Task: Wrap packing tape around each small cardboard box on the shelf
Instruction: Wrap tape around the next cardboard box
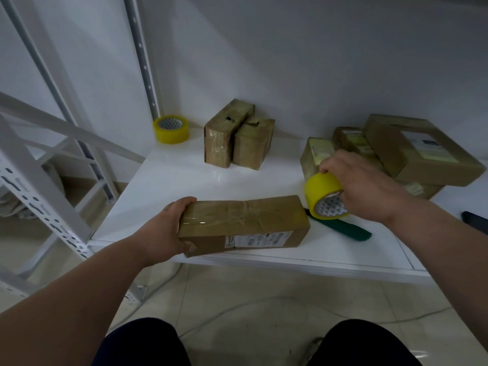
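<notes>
My left hand (169,228) grips the left end of a long cardboard box (244,223) lying at the front edge of the shelf (184,178). My right hand (361,186) holds a yellow tape roll (323,196), fingers curled into its core, just past the box's right end. A green-handled tool (343,227) lies beneath that roll. Beyond my right hand, stacked boxes (412,151) crowd close. Farther ahead of my left stand two upright boxes (237,138) and a spare tape roll (171,128).
</notes>
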A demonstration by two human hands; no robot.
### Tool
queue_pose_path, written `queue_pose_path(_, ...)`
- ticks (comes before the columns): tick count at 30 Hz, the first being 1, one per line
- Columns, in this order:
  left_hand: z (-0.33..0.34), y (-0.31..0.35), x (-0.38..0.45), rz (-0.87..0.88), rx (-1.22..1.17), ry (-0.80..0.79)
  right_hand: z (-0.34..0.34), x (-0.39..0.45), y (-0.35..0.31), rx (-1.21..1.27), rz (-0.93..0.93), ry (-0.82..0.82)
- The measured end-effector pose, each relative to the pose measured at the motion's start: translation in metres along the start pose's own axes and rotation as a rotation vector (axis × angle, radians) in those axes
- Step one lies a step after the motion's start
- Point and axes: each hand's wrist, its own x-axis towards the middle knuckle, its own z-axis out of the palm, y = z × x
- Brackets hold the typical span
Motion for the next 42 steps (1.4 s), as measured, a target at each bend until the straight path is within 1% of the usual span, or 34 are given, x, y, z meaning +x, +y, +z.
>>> queue_pose_path(2, 0.0, 0.0, -0.001, 0.001, 0.005, 0.005, 0.006, -0.005, 0.005, -0.071, -0.053, 0.072)
queue_pose_path(6, 0.0, 0.001, -0.002, 0.012, 0.017, -0.002, 0.024, -0.014, 0.012, -0.166, -0.088, 0.041)
queue_pose_path(12, -0.001, 0.001, -0.004, 0.014, 0.066, -0.014, 0.044, -0.024, 0.011, -0.213, -0.114, 0.041)
queue_pose_path(17, -0.002, 0.0, -0.006, 0.023, 0.114, -0.052, 0.047, -0.025, 0.009, -0.234, -0.13, 0.085)
queue_pose_path(22, -0.002, 0.0, -0.006, 0.009, 0.109, -0.064, 0.04, -0.019, 0.009, -0.252, -0.134, 0.142)
queue_pose_path(29, -0.002, 0.001, -0.007, -0.004, 0.108, -0.079, 0.049, -0.023, 0.006, -0.308, -0.126, 0.057)
queue_pose_path(32, -0.002, 0.002, -0.005, -0.026, 0.134, -0.104, 0.051, -0.025, 0.006, -0.335, -0.099, 0.038)
queue_pose_path(34, 0.0, 0.005, -0.006, -0.039, 0.162, -0.091, 0.049, -0.026, 0.005, -0.359, -0.086, 0.022)
queue_pose_path(36, 0.002, 0.01, -0.008, -0.025, 0.239, -0.012, 0.047, -0.028, 0.003, -0.37, -0.057, -0.018)
queue_pose_path(39, 0.007, 0.024, -0.015, 0.061, 0.503, 0.115, 0.043, -0.031, -0.007, -0.376, -0.01, -0.087)
queue_pose_path(40, 0.01, 0.028, -0.016, 0.109, 0.59, 0.134, 0.043, -0.032, -0.015, -0.37, -0.001, -0.111)
queue_pose_path(42, 0.016, 0.036, -0.017, 0.163, 0.72, 0.122, 0.046, -0.031, -0.038, -0.339, -0.002, -0.154)
